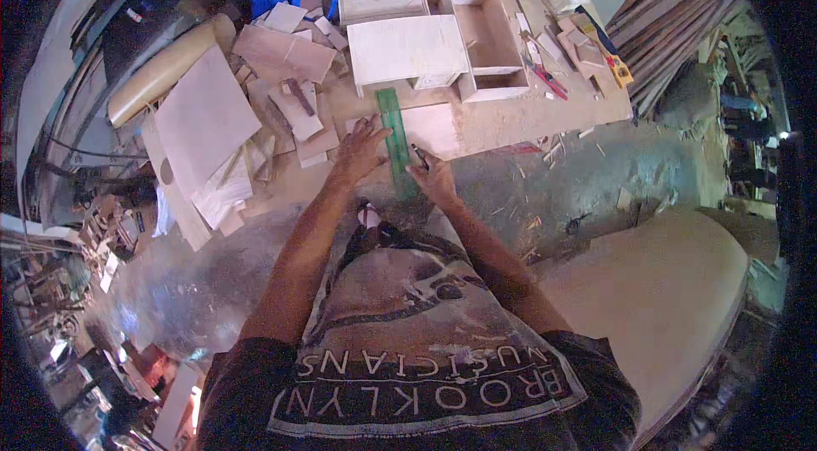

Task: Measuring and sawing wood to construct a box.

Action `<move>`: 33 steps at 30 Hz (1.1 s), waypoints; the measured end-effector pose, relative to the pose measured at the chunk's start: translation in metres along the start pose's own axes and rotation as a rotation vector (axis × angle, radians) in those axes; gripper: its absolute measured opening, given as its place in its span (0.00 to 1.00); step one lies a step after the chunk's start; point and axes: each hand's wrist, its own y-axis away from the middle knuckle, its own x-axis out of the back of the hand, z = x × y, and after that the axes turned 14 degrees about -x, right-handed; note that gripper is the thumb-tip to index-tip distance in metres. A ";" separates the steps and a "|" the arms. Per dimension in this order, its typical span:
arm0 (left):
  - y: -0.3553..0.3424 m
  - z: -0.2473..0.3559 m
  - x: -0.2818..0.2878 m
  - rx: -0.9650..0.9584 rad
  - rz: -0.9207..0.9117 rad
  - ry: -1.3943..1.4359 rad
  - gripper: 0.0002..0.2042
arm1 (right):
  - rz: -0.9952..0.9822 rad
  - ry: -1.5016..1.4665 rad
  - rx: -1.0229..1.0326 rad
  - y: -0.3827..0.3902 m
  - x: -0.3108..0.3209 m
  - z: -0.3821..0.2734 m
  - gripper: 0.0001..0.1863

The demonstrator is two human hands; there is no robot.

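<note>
A green see-through ruler [397,140] lies across a small pale wooden board [432,128] at the near edge of the worktable [511,123]. My left hand [362,150] rests with its fingers spread, the fingertips against the ruler's left side. On the other side of the ruler, my right hand [436,182] pinches a dark pen [418,153], its tip pointing away from me over the board. The ruler's near end sticks out past the table edge. Whether the pen tip touches the board I cannot tell.
Pale wooden boxes [404,47] and an open drawer-like box [485,25] stand behind the ruler. Wood offcuts [285,51] and a hammer [299,97] lie to the left. Red-handled pliers [549,81] and a yellow tool [621,71] are at the right. A large board [655,281] leans nearer, right.
</note>
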 end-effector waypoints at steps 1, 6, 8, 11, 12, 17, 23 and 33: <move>0.000 0.001 -0.001 0.003 0.010 0.008 0.34 | 0.009 0.002 -0.009 -0.001 -0.003 0.006 0.26; 0.003 -0.008 -0.011 -0.017 0.086 0.016 0.33 | 0.009 0.022 0.032 -0.004 -0.014 0.015 0.24; 0.002 -0.010 -0.012 -0.005 0.048 0.036 0.33 | -0.005 0.037 0.035 -0.005 -0.014 0.015 0.23; 0.002 -0.009 -0.014 -0.006 0.102 0.086 0.33 | 0.001 0.062 0.060 -0.008 -0.015 0.024 0.23; 0.001 -0.009 -0.015 -0.005 0.107 0.088 0.33 | 0.018 0.071 0.080 -0.009 -0.016 0.028 0.22; 0.003 -0.012 -0.018 -0.003 0.117 0.091 0.34 | -0.001 0.076 0.059 -0.006 -0.014 0.020 0.22; -0.001 -0.013 -0.021 0.008 0.082 0.040 0.34 | -0.070 0.042 -0.048 -0.006 -0.009 0.014 0.21; 0.002 -0.005 -0.009 -0.037 0.160 0.050 0.34 | -0.065 -0.018 0.016 -0.007 -0.007 0.017 0.23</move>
